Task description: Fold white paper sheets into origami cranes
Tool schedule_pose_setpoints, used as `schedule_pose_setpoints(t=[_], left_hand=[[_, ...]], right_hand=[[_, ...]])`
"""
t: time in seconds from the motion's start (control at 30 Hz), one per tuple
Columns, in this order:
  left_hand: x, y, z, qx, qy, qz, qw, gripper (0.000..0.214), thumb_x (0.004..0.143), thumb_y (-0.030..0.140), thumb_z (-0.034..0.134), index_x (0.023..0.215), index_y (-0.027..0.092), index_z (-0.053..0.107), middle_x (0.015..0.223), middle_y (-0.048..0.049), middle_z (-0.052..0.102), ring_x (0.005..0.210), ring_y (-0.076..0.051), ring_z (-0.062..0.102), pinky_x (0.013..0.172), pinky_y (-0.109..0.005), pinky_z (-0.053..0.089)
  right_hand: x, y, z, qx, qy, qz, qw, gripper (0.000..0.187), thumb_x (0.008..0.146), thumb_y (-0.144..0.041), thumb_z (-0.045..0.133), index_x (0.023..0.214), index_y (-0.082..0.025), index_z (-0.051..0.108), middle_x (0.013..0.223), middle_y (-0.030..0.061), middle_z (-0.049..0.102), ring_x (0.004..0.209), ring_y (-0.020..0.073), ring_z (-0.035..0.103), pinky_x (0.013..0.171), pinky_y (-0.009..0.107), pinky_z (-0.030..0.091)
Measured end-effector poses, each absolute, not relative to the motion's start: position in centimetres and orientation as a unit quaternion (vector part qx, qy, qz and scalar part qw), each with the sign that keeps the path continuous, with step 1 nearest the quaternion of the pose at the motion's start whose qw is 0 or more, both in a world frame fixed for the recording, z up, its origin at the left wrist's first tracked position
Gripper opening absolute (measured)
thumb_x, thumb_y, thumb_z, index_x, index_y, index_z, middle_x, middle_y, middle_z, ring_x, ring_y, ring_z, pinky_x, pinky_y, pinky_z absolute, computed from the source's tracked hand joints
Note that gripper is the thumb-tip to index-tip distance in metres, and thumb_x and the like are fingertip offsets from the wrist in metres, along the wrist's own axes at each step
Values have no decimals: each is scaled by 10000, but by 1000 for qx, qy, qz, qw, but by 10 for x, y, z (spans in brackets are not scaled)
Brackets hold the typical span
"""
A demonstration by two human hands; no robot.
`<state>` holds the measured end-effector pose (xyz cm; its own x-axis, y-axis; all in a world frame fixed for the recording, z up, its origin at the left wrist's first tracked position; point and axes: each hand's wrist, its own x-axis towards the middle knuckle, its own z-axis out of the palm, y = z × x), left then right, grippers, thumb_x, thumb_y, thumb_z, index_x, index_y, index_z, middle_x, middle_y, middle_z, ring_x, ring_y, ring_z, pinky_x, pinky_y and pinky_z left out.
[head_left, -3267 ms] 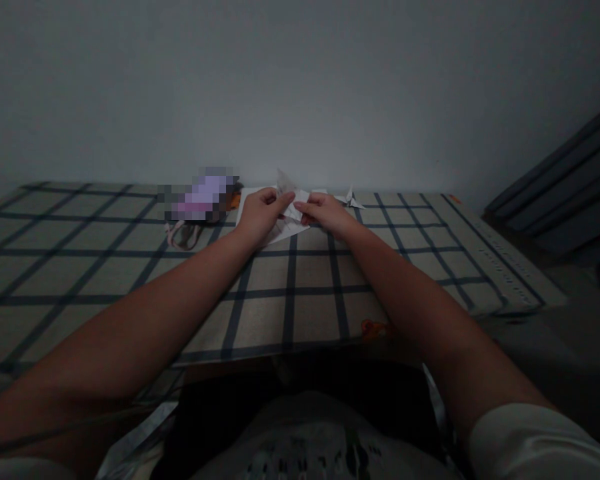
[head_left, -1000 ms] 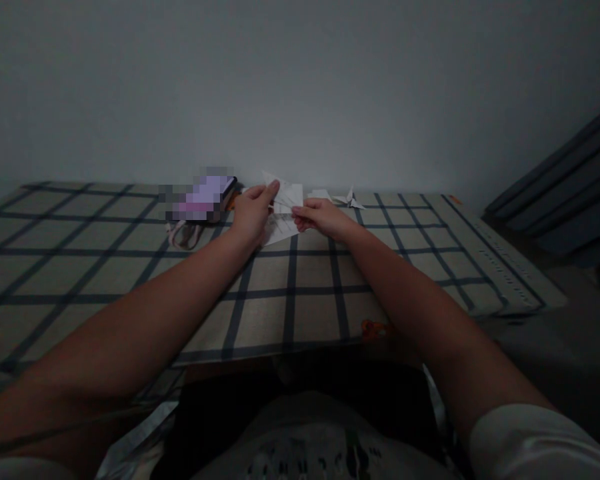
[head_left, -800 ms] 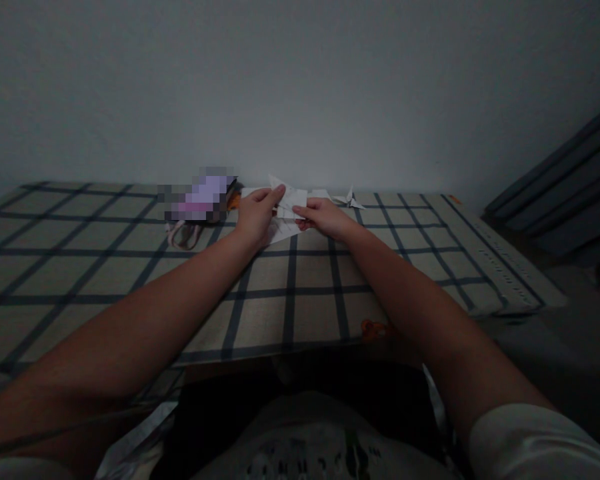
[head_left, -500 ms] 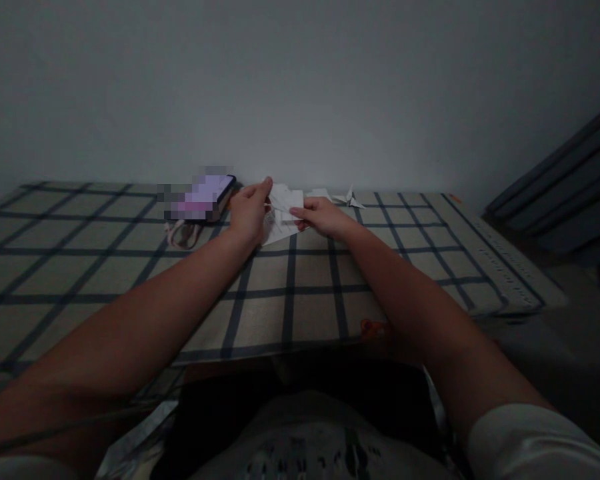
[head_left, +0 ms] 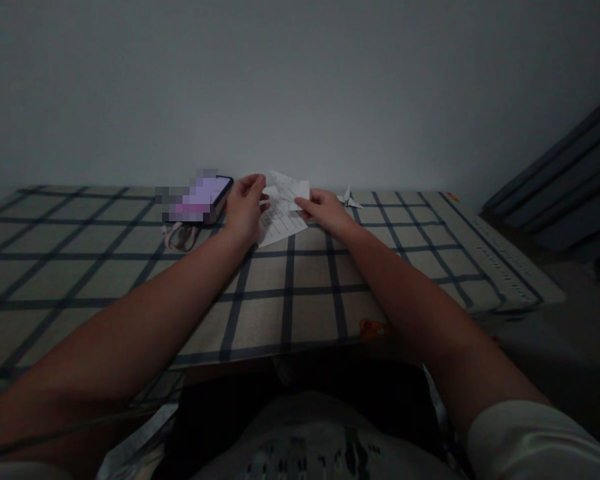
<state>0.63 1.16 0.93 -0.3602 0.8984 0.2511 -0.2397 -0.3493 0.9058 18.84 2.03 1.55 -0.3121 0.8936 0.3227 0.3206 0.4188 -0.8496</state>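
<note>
You hold the folded paper (head_left: 289,191) between your two hands, raised just off the checked cloth (head_left: 305,293) near the wall. Your left hand (head_left: 243,207) pinches its left edge; your right hand (head_left: 325,209) pinches its right corner. A printed sheet (head_left: 283,225) lies beneath it. A phone (head_left: 200,199) sits just left of your left hand, a paper crane (head_left: 347,197) right of your right.

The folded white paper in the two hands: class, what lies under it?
Under the folded white paper, held by the left hand and right hand, lies a printed sheet on the checked cloth. The sheet's far edge is covered.
</note>
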Motion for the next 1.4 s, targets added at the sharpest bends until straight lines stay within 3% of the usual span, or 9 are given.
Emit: schedule_pose_setpoints(t=[0.2,0.3,0.43,0.57,0.73,0.93,1.07,1.23,1.4], left_hand=[[17,0,11,459,356,654,486,363,783,504,751,971,214,639,1126,-72,673,892,-165,657,744,-279,545],[22,-7,13,465,333,613,545,424,797,528,736,1069,219,636,1235,-92,644,1004,-194,660,833,-329,558],[25,-11,16,437,321,582,607,452,820,538,709,1137,226,630,1196,-96,669,1031,-228,668,803,-328,573],[22,-8,19,408,292,555,663,444,895,552,596,1159,199,643,1107,-97,706,987,-246,692,743,-323,586],[14,-2,20,370,290,549,691,348,944,405,533,1187,179,637,1009,-87,727,873,-207,709,630,-270,579],[15,-6,20,391,323,559,656,343,906,463,584,1075,177,669,1000,-129,721,909,-268,715,676,-359,597],[16,-8,20,404,326,555,650,355,889,502,589,1025,184,673,980,-120,723,919,-263,710,752,-389,591],[18,-12,22,396,314,566,651,330,900,477,557,1034,193,658,1005,-106,732,961,-251,699,837,-422,583],[19,-10,21,390,311,571,652,296,853,448,625,977,181,654,944,-109,723,916,-242,699,811,-389,592]], right_hand=[[192,28,13,-381,-779,146,476,294,821,-294,672,683,-223,422,790,5,537,805,158,515,782,312,454],[191,27,11,-321,-804,132,482,265,824,-310,683,712,-218,461,1047,78,587,1064,201,551,936,364,461],[191,22,11,-293,-836,136,443,249,804,-379,734,767,-208,558,1247,106,562,1258,237,510,1098,431,386],[192,22,9,-276,-853,137,421,259,788,-414,756,893,-205,644,1287,113,563,1279,246,508,1119,444,379],[194,26,10,-258,-856,130,429,407,790,-415,759,1127,-218,643,1331,122,568,1297,249,503,1126,461,380],[195,26,12,-278,-868,120,393,625,760,-378,804,1330,-255,580,1391,126,554,1336,272,470,1153,503,343],[196,26,12,-290,-862,121,398,516,832,-384,736,1316,-250,617,1371,124,556,1322,258,482,1148,488,355],[197,24,14,-298,-856,115,407,327,923,-428,612,1168,-233,709,1325,118,585,1270,230,519,1113,438,400],[197,25,16,-285,-842,108,445,286,965,-388,521,1007,-206,739,1181,115,654,1134,215,590,1024,402,461]])
